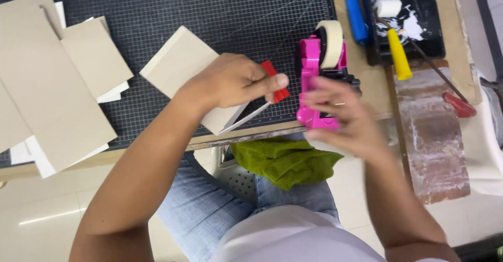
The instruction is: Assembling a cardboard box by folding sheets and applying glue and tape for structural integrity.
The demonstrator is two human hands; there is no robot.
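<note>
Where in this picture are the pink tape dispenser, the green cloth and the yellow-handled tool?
pink tape dispenser [310,58]: head view, on its upright pink side.
green cloth [285,162]: head view, middle of the crumpled folds on the lap.
yellow-handled tool [398,55]: head view, middle of the yellow handle.

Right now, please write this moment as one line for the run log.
left hand: holds small red plastic piece over beige cardboard panel | right hand: blurred, at pink plastic tape dispenser | green cloth: on lap

Bare forearms, light blue jeans [209,209], white top [293,238].
</note>
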